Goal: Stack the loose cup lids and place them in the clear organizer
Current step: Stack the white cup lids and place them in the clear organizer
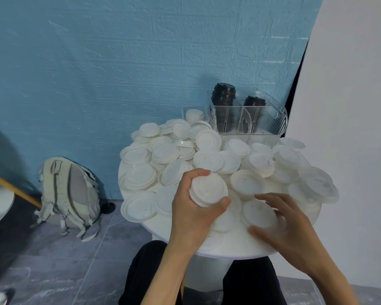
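**Lid sorting barely begun: one small stack in hand, a heap left**

The left hand (pixel 191 208) grips a short stack of white lids (pixel 208 189), thumb and fingers curled round its rim, held just above the pile. The right hand (pixel 288 225) lies on a single lid (pixel 259 213) near the bench edge, fingers spread and slightly bent; it is blurred, so I cannot tell whether it pinches the lid or only touches it.

Most of the work looks undone. Loose lids (pixel 163 155) cover nearly the whole round white bench (pixel 235 249), overlapping and tilted every way. At the back stands the organizer (pixel 251 122), clear ribbed plastic with upright dividers; two stacks of black lids (pixel 223 95) already sit in it. Beside it a smaller clear bin (pixel 190 110) holds a few white lids.

The lids are thin moulded plastic, matt white to faintly translucent, round with raised rims and domed centres, so they should nest readily.
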Available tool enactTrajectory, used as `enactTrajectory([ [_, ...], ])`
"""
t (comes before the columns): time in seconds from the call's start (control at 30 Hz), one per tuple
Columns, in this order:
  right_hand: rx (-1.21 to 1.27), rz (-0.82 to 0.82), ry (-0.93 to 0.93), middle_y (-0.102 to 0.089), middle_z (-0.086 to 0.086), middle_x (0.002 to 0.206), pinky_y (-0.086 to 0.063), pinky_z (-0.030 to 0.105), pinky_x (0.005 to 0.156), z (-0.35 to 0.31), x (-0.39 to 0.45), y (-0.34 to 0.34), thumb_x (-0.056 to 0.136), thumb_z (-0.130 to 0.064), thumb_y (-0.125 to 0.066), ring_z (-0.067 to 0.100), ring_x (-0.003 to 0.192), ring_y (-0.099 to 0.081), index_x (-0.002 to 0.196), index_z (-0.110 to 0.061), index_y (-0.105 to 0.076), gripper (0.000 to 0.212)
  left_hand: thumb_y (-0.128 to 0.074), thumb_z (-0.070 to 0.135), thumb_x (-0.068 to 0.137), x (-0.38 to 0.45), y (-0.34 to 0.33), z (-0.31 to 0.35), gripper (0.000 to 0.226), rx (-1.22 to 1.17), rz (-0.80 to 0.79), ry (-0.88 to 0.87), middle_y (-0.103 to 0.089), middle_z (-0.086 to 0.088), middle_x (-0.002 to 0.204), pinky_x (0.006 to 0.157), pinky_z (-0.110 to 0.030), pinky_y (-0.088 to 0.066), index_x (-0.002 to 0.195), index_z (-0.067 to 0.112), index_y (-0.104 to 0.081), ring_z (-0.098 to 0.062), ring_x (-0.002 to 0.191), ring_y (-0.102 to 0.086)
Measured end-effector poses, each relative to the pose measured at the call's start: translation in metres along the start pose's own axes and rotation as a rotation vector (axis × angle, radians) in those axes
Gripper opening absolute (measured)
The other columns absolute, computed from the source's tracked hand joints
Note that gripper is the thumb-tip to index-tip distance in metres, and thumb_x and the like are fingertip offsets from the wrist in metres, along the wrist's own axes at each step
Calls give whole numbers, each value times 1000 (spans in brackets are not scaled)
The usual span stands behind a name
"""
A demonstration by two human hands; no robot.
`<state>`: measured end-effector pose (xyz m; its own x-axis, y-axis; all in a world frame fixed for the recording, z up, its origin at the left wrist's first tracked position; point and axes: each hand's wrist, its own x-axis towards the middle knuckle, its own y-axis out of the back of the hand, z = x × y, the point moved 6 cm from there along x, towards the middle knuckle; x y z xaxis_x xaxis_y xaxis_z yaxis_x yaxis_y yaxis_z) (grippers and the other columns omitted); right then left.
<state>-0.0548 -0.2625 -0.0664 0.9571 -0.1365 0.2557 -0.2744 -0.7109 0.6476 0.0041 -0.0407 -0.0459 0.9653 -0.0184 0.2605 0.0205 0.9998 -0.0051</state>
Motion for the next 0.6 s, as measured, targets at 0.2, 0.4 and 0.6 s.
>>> enactTrajectory([
  [0.2, 90, 180, 18, -62, -23, 123, -50, 23, 86, -16, -2, 27, 68, -23, -92, -4, 103, -64, 117, -45, -64, 61, -93, 12, 68, 0, 1, 0, 62, 16, -28, 4, -62, 31, 114, 89, -12, -49, 113, 38, -61, 5, 111, -57],
  [0.4, 328, 193, 154, -69, -12, 122, -51, 16, 91, -60, 11, 16, 69, -8, -92, 6, 110, -67, 118, -35, -64, 62, -97, 22, 65, -3, -7, -1, 72, 12, -73, 23, -61, 26, 124, 102, -31, -51, 119, 50, -57, -1, 119, -57],
  [0.6, 286, 34, 236, -63, -16, 121, -49, 21, 97, -88, 28, -20, 66, -23, -88, 9, 118, -62, 115, -37, -69, 55, -93, 7, 65, -3, -16, -3, 88, -44, -123, 25, -58, 6, 137, 101, -39, -56, 129, 53, -53, -15, 124, -61],
])
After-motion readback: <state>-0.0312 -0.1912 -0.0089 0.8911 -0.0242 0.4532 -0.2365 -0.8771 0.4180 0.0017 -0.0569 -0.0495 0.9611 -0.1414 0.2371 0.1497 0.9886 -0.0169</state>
